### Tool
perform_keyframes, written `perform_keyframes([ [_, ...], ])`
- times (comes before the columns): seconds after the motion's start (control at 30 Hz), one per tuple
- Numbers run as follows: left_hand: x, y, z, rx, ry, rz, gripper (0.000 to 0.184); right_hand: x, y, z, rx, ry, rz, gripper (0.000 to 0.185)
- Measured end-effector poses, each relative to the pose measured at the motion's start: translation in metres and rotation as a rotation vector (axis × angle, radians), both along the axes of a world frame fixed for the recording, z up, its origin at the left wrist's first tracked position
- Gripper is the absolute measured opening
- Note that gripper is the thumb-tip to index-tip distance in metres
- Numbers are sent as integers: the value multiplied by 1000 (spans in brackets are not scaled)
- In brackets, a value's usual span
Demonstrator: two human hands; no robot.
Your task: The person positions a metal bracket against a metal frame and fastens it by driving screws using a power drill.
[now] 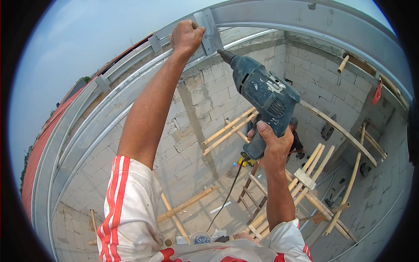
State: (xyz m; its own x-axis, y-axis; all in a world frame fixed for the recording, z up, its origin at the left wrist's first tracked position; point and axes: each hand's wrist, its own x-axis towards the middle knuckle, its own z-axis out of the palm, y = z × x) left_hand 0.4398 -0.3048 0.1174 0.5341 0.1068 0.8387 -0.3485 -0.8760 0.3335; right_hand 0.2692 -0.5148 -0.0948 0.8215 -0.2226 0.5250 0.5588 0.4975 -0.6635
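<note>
My right hand (276,146) is wrapped around the handle of a worn, dark teal power drill (264,89), whose cord hangs down from the grip. The drill points up and left, its chuck end close to the lower edge of a metal bracket (210,32). Whether the tip touches the metal, I cannot tell. With its fingers curled closed, my left hand (187,37) grips the left side of that bracket, which stands against a long galvanized steel beam (270,16). The fingertips of the left hand are partly hidden.
Below is a roofless room with grey block walls (227,87). Bamboo poles (312,166) form scaffolding at the right, with a wooden ladder (253,192) beside it. Another person (296,139) stands low behind the drill. A bucket of small metal pieces (201,239) is beneath me.
</note>
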Motion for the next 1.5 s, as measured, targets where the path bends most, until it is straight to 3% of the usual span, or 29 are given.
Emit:
perform_keyframes([
  [0.37, 3, -10, -7, 140, -28, 272, 30, 6, -2, 21, -47, 59, 17, 28],
  [1.1, -1, -5, -5, 134, -23, 186, 32, 5, -12, 50, -212, 70, -36, 37],
  [1.27, 1, 15, 12, -13, 272, -191, 34, -7, -18, 79, -384, 141, -117, 35],
  [1.5, -1, 18, 19, -35, 353, -339, 30, -10, -26, 97, -485, 140, -141, 39],
])
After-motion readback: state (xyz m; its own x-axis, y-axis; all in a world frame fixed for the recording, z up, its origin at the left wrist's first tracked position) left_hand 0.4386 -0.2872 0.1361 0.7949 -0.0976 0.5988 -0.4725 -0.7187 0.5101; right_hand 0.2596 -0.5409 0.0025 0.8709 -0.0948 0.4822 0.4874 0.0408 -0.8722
